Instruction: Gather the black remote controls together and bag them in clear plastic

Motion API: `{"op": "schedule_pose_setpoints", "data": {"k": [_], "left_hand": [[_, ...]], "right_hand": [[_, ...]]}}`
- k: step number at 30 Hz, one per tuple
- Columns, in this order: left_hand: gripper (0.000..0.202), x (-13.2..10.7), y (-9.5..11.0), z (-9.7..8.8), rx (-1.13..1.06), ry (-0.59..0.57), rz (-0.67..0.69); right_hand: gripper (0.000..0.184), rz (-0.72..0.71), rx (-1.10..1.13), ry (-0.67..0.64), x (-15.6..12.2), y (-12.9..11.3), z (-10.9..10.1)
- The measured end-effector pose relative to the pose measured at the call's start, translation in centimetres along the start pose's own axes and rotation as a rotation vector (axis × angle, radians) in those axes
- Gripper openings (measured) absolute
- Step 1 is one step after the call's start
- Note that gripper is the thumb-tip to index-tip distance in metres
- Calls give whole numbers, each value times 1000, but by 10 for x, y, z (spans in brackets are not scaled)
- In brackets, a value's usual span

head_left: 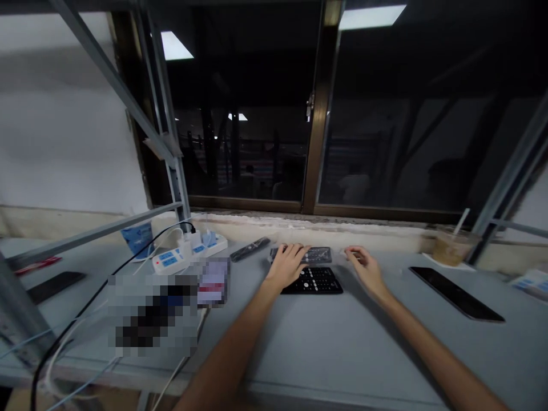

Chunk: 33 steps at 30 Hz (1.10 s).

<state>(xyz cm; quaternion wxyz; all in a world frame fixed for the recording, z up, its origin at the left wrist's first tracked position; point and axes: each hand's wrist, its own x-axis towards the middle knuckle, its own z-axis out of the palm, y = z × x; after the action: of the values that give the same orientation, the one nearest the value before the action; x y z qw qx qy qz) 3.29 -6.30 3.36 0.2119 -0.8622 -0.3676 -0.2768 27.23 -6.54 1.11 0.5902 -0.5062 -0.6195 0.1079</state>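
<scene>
Under a dark window (240, 142), we work at a grey tabletop (325, 342) with both arms stretched forward. A black flat device (457, 294) lies to the right, well apart from our hands, and a white power strip (171, 261) sits at the back left, probably to keep its plugs near the wall. A cup of drink (448, 250) stands at the back right, presumably safe from our elbows. Our left hand (289, 265) lies palm down, fingers spread over one end of a wrapped remote (319, 254), seemingly to steady it. Our right hand (363, 267) curls beside the other end; we cannot tell whether it pinches anything. Glossy clear film covers this dark remote; just in front, unwrapped black remotes (321, 281) lie side by side, dotted with pale buttons.
</scene>
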Motion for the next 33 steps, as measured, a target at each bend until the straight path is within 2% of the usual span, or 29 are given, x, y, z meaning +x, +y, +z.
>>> {"op": "schedule_pose_setpoints", "data": {"k": [8, 16, 21, 27, 33], "left_hand": [[40, -6, 5, 3, -35, 9, -64], [38, -10, 9, 4, -108, -36, -80], [40, -8, 9, 3, -66, -38, 2], [41, -3, 11, 2, -43, 5, 42], [39, -5, 2, 2, -7, -4, 6]], "right_hand": [[28, 162, 125, -64, -7, 2, 0], [29, 231, 285, -287, -16, 3, -10], [30, 351, 254, -287, -17, -5, -5], [23, 248, 368, -279, -15, -21, 0], [22, 278, 453, -240, -14, -24, -1]]}}
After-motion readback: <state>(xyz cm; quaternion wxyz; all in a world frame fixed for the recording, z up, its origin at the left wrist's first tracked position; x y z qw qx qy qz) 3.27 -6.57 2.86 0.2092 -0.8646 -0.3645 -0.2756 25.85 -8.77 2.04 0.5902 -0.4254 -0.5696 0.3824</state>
